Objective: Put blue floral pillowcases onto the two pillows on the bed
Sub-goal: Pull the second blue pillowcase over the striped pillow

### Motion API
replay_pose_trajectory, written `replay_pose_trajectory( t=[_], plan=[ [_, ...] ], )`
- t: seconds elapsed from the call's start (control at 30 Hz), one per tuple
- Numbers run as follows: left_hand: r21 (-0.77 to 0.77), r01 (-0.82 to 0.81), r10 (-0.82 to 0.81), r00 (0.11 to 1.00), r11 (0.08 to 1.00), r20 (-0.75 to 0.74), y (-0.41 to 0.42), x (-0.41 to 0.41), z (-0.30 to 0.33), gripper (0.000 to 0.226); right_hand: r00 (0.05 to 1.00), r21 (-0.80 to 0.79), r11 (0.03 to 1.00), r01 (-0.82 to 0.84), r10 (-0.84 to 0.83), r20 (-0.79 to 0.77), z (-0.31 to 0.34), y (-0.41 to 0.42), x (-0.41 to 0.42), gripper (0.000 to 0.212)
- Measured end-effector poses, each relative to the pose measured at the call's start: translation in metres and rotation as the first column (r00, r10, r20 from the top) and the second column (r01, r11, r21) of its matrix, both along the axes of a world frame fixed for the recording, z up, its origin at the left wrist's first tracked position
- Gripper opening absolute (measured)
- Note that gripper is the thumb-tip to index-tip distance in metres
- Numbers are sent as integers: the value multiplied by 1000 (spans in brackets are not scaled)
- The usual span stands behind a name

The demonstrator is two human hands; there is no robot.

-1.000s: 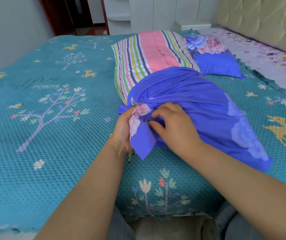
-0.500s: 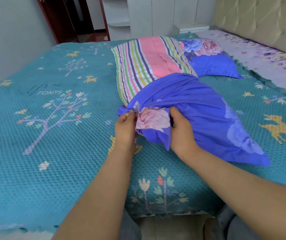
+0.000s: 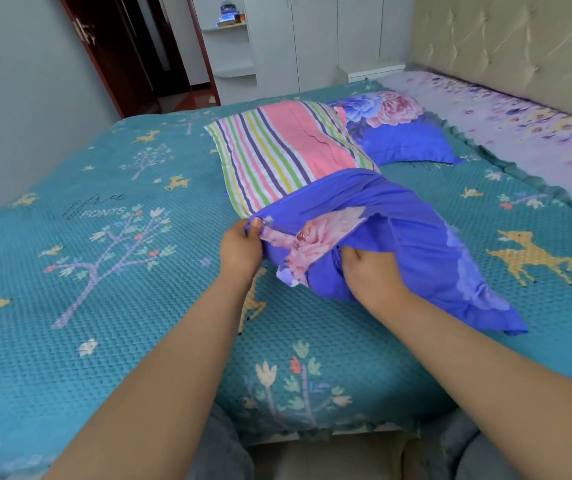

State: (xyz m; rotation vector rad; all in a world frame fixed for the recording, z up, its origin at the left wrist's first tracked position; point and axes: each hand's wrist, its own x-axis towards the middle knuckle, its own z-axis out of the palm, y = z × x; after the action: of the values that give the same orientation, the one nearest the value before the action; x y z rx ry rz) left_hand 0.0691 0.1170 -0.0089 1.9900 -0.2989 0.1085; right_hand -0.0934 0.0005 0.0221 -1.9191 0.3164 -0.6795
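Note:
A striped pink pillow (image 3: 284, 154) lies on the teal bedspread (image 3: 104, 271), its near end covered by a blue floral pillowcase (image 3: 416, 237). The case is bunched over the pillow's lower part, with a pink flower panel showing at its opening. My left hand (image 3: 241, 251) pinches the left corner of the case's opening. My right hand (image 3: 369, 275) grips the bunched fabric to the right of the flower panel. Behind the striped pillow rests a second pillow (image 3: 391, 133), fully inside a blue floral case.
A padded beige headboard (image 3: 506, 46) and a purple floral sheet (image 3: 519, 133) run along the right side. White wardrobes (image 3: 312, 39) and a dark doorway (image 3: 132, 53) stand beyond the bed. The bed's near edge is just in front of my knees.
My hands have moved apart, spreading the case's opening wider. The left hand now pinches the left corner, and the flower panel is stretched between both hands. The view shifted slightly.

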Motion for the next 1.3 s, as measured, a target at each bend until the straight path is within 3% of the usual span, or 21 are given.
replay_pose_trajectory(
  t=[0.03,0.1,0.2,0.37,0.4,0.47,0.6,0.7,0.8,0.87,0.9,0.93,1.0,1.07,1.13,1.23,1.3],
  plan=[
    [-24,-55,54,998,998,-22,-5,5,3,32,997,52,998,44,-40,-72,1,-5,-1,35],
    [-16,-139,138,988,990,-66,-10,21,7,36,991,-173,979,105,-118,-63,-3,-12,-2,32],
    [161,-201,215,974,966,-73,-17,45,19,41,995,-252,964,81,-94,-38,-3,-24,-14,31],
    [314,-245,277,959,917,-61,-18,88,58,47,989,-293,947,-134,107,-106,-18,-50,-34,46],
    [315,-265,301,951,911,-71,-16,95,64,48,981,-304,936,-179,145,-130,-16,-52,-42,43],
    [305,-297,345,931,905,-121,-12,106,66,48,954,-373,880,-292,239,-184,-21,-62,-52,19],
    [350,-248,326,927,903,-185,4,116,41,46,859,-347,789,-507,430,-278,-25,-66,-63,50],
    [446,-323,377,926,835,-35,14,115,18,42,867,-482,729,-486,336,-367,-24,-58,-58,57],
    [499,-366,257,927,786,274,24,103,9,28,876,-597,642,-481,327,-355,-30,-46,-49,41],
    [571,-368,22,854,734,521,27,94,13,25,882,-613,636,-469,297,-366,-33,-39,-41,31],
    [604,-291,-107,838,742,536,25,91,18,28,887,-604,654,-455,280,-366,-33,-37,-37,26],
    [635,-167,-200,862,754,465,24,86,25,33,893,-584,680,-444,280,-352,-33,-34,-35,24],
    [662,102,-296,937,743,188,19,75,40,39,898,-533,731,-425,271,-346,-32,-32,-33,27],
    [647,307,-369,928,698,-42,14,63,55,38,897,-505,753,-421,261,-358,-34,-31,-31,31],
    [634,391,-425,899,667,-107,11,55,65,32,900,-475,780,-407,255,-353,-35,-29,-29,35],
    [647,173,-354,922,742,159,4,51,64,23,910,-497,768,-403,277,-308,-30,-28,-35,29],
    [627,-51,-227,907,777,355,-3,49,56,26,920,-611,689,-390,310,-238,-28,-24,-44,30]
  ],
)
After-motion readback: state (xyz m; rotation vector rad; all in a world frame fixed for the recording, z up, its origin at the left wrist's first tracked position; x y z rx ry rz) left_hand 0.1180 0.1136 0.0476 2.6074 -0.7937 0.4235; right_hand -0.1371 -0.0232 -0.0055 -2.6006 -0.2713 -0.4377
